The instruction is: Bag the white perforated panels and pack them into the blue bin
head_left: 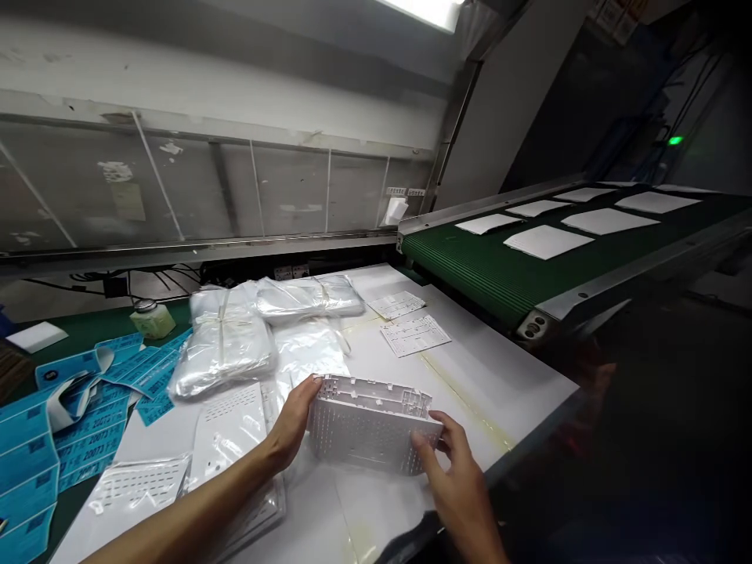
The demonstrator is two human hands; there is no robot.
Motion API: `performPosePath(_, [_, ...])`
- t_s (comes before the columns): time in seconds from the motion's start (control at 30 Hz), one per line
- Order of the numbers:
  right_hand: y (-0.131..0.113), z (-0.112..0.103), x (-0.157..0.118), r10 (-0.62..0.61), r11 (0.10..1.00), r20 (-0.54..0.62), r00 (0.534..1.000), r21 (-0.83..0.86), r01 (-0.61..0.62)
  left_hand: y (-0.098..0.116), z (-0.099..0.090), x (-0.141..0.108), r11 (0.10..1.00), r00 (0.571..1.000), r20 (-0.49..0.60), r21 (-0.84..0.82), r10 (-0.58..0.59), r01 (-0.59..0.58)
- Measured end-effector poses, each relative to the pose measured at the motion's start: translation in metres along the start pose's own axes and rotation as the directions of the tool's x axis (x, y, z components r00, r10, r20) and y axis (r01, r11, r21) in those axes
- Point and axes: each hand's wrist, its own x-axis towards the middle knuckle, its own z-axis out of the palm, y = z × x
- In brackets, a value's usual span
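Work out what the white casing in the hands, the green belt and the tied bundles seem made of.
Casing: probably hard plastic, matt white; crisp moulded tabs and slots show.
Belt: perhaps rubber or PVC, dull green, by its ribbed surface.
Tied bundles: likely thin plastic film, clear and glossy, by the wrinkled highlights.

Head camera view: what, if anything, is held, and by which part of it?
A white perforated plastic casing is held: the left hand grips its upper left corner, the right hand its right end, thumb on the near face.
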Motion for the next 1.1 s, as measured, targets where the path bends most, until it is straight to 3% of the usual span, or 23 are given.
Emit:
performPosePath(0.13, [0.010,0.022,-0.019,-0.064,0.991,-0.210,0.975,0.099,0.087,-0.010,0.008,-0.019,1.000,0.999,0.047,-0.002,0.018,-0.018])
performPosePath(0.27, [0.021,0.027,-0.033,-0.031,0.957,-0.037,0.999,0.289,0.041,-0.011,0.013,-0.028,0.990,1.000,-0.004,0.139,-0.017,0.017])
performPosePath(0.3, [0.022,0.023,-0.035,-0.051,0.965,-0.026,0.998,0.255,0.056,-0.010,0.013,-0.029,0.985,1.000,-0.014,0.169,-0.024,0.026])
performPosePath(0.37, [0.018,0.014,-0.038,-0.156,0.985,-0.113,0.981,0.050,0.162,-0.007,0.013,-0.031,0.977,1.000,-0.019,0.213,-0.024,0.028])
performPosePath(0.43, [0.004,0.005,-0.037,-0.417,0.885,-0.124,0.900,-0.282,0.371,-0.006,0.015,-0.035,0.972,1.000,0.006,0.234,0.002,-0.003])
performPosePath(0.5, [-0.018,-0.001,-0.032,-0.600,0.651,0.126,0.790,-0.497,0.574,-0.005,0.019,-0.039,0.967,0.998,0.041,0.249,0.039,-0.048])
performPosePath(0.53, [-0.031,-0.004,-0.028,-0.589,0.572,0.279,0.758,-0.519,0.636,-0.006,0.020,-0.040,0.961,0.997,0.062,0.266,0.055,-0.069])
performPosePath(0.6, [-0.051,-0.009,-0.018,-0.456,0.553,0.483,0.748,-0.505,0.663,-0.005,0.020,-0.036,0.924,0.990,0.096,0.358,0.104,-0.132])
performPosePath(0.7, [-0.061,-0.027,-0.003,-0.331,0.623,0.534,0.778,-0.496,0.605,-0.001,0.007,-0.015,0.762,0.969,0.152,0.598,0.196,-0.248])
performPosePath(0.77, [-0.054,-0.042,0.004,-0.273,0.767,0.489,0.828,-0.409,0.495,0.000,-0.006,0.007,0.651,0.959,0.186,0.705,0.214,-0.282])
performPosePath(0.83, [-0.042,-0.053,0.005,-0.126,0.966,0.382,0.916,-0.164,0.202,-0.004,-0.015,0.029,0.575,0.956,0.227,0.764,0.185,-0.293])
performPosePath(0.87, [-0.036,-0.056,0.002,-0.015,1.000,0.335,0.942,0.018,0.010,-0.008,-0.017,0.038,0.533,0.954,0.250,0.791,0.165,-0.300])
performPosePath(0.9, [-0.030,-0.056,-0.003,0.105,0.965,0.309,0.945,0.198,-0.172,-0.013,-0.018,0.047,0.491,0.952,0.269,0.816,0.147,-0.306])
performPosePath(0.97, [-0.019,-0.051,-0.018,0.299,0.797,0.298,0.907,0.444,-0.409,-0.024,-0.016,0.059,0.415,0.948,0.293,0.853,0.121,-0.316])
performPosePath(1.03, [-0.009,-0.042,-0.033,0.409,0.658,0.303,0.861,0.556,-0.508,-0.032,-0.012,0.065,0.356,0.946,0.304,0.877,0.111,-0.324])
performPosePath(1.1, [0.000,-0.034,-0.044,0.463,0.593,0.285,0.839,0.605,-0.532,-0.036,-0.011,0.066,0.309,0.943,0.315,0.891,0.111,-0.333])
